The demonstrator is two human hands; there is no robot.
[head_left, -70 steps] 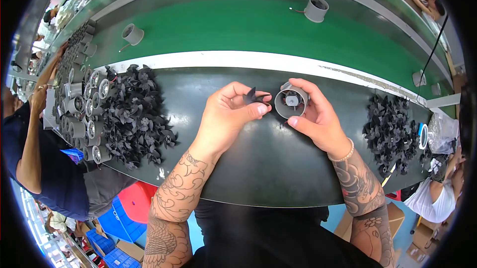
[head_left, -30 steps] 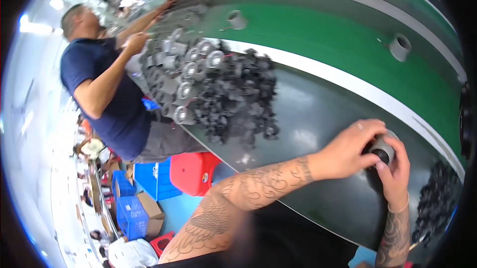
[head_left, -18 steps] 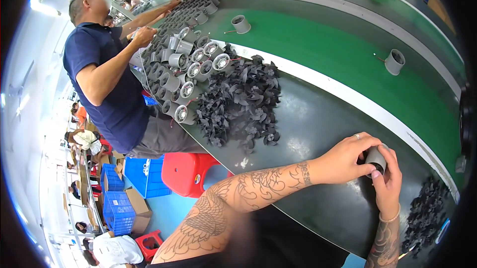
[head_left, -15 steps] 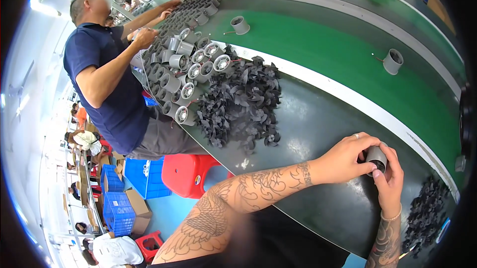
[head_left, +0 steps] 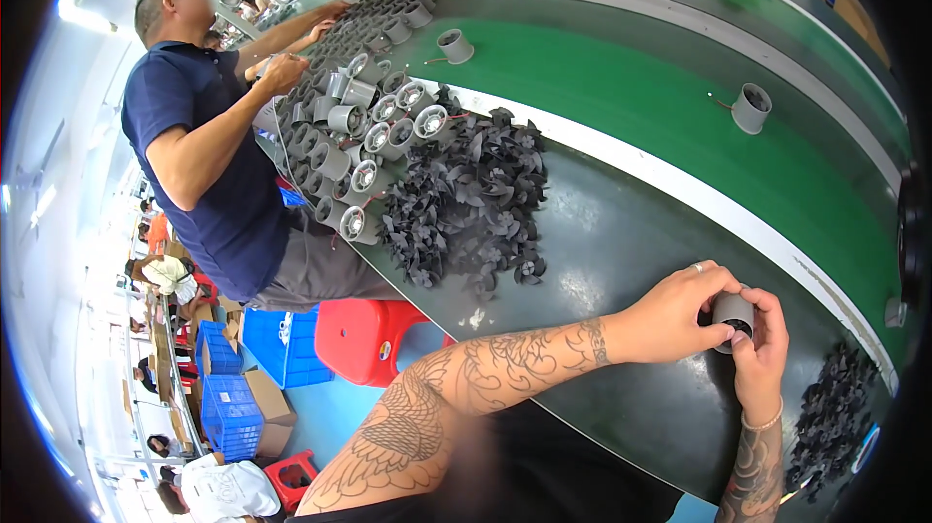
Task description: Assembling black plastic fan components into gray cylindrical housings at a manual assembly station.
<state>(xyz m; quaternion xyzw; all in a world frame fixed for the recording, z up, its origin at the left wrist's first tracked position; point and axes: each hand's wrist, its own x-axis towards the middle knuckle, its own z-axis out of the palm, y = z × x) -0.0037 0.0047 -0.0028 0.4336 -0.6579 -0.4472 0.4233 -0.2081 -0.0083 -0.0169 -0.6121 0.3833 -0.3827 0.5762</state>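
Observation:
Between my two hands is a grey cylindrical fan housing (head_left: 734,310), held just above the dark tabletop with its opening toward me. Something black shows inside that opening. My left hand (head_left: 682,312) grips it from the left, with the thumb at the lower rim. Fingers of my right hand (head_left: 764,349) wrap its right side, and that thumb presses at the opening. Left of my hands lies a heap of black fan blades (head_left: 476,198). Many more grey fan housings (head_left: 364,176) stand and lie beyond that heap. Another pile of black fan blades (head_left: 833,416) is at the right.
A green conveyor belt (head_left: 602,86) runs beyond the pale rail, carrying grey housings (head_left: 751,109) with thin wires. At the left, a co-worker in a dark blue shirt (head_left: 209,164) reaches over the housings. A red stool (head_left: 364,341) and blue crates (head_left: 231,413) stand below the table.
The housings on the belt have shifted a little to the left and away. The housing in my hands has tilted slightly, and my fingers have moved a little around it.

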